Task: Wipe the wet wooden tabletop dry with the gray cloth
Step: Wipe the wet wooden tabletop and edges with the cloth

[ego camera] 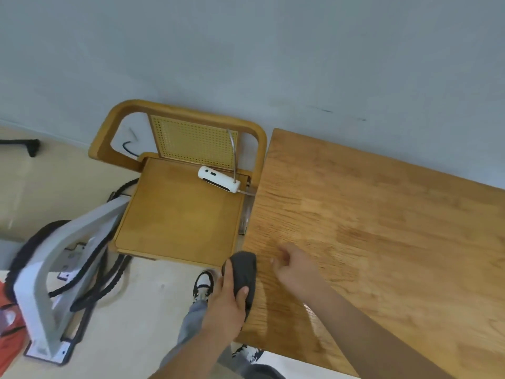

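The wooden tabletop [382, 228] fills the right half of the view, with a glossy wet streak near its left end by my right forearm. A dark gray cloth [244, 270] is bunched at the table's left edge. My left hand [226, 302] grips the cloth from the left, thumb on top of it. Just right of the cloth, my right hand [293, 265] hovers over the tabletop with loosely curled fingers and nothing in it.
A wooden chair [177, 214] with a cane back stands against the table's left end, a white device [218, 178] with a thin metal arm on its seat. A gray metal stand [49, 283] with black cables sits on the floor at left. My shoes show below.
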`<state>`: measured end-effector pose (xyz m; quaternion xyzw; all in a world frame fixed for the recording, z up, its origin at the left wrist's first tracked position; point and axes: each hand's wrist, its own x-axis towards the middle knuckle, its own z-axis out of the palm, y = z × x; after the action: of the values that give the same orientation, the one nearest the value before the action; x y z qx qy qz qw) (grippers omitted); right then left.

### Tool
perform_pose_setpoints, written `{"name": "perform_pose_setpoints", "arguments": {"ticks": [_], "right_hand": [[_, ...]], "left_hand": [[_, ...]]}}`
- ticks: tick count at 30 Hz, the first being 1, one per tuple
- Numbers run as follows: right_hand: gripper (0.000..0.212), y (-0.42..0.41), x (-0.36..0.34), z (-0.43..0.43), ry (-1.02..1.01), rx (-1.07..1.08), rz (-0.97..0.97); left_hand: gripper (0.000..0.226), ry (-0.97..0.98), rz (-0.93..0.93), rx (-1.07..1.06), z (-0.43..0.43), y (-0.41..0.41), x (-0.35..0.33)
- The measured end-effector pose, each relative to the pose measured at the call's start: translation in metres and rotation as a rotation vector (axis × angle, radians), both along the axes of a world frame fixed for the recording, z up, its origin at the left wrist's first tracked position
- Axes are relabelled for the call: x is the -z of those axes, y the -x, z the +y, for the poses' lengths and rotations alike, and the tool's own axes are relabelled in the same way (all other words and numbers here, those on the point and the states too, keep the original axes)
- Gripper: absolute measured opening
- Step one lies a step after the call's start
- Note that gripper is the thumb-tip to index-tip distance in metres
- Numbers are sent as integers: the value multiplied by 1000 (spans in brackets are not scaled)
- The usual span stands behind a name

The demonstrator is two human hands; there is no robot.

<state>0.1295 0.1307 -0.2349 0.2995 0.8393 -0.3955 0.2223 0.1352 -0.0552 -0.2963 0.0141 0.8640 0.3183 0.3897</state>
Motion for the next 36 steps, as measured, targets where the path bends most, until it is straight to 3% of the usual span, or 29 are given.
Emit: {"name": "perform_pose_setpoints", "arguments": {"ticks": [5,9,12,15,20,24,31,36], "right_hand": [[63,65,4,20,-106,-109,6],[76,116,7,44,-422,-279,-80],[114,156,11,60,-598,-342,-244],[149,181,18,64,-591,-358,-447],[152,189,27,62,-496,-295,-470],[154,186,25,69,-451,-264,-456],[144,188,27,71,-405,-245,-442],[147,188,24,73,-368,-234,-461]], "left_hand": [[77,19,-76,73,2,25,19],[75,72,-131,164,30,83,20],[75,-12,-124,147,63,133,14],[78,-21,-99,195,97,182,9],[79,26,-37,327,148,262,16],[63,145,54,393,185,309,13],[66,121,129,472,243,406,24],[54,19,198,535,250,431,22]]}}
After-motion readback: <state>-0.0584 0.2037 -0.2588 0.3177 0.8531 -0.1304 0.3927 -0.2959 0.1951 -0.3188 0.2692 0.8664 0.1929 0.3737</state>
